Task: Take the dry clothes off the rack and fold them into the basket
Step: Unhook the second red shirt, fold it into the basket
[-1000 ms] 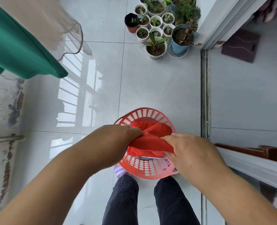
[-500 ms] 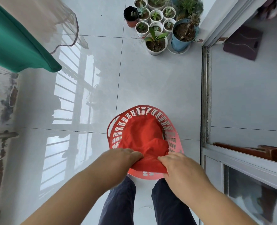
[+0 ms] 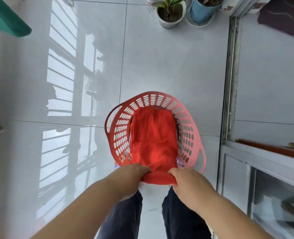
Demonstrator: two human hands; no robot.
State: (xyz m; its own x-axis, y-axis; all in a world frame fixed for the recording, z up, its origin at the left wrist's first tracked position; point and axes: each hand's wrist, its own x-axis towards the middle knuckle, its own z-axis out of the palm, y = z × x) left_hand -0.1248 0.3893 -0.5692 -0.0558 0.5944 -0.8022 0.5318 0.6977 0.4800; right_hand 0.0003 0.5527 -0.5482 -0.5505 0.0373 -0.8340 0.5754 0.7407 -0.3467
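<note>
Red garment (image 3: 154, 140) lying folded inside the red perforated basket (image 3: 120, 135) on the tiled floor, its near edge draped over the rim, left hand (image 3: 131, 176) and right hand (image 3: 186, 180) each gripping that edge, green cloth (image 3: 6, 19) hanging upper left, potted plants (image 3: 170, 12) beyond.

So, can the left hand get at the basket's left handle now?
Probably yes: only bare floor lies between the left hand and the handle, though it must first release the red garment.
</note>
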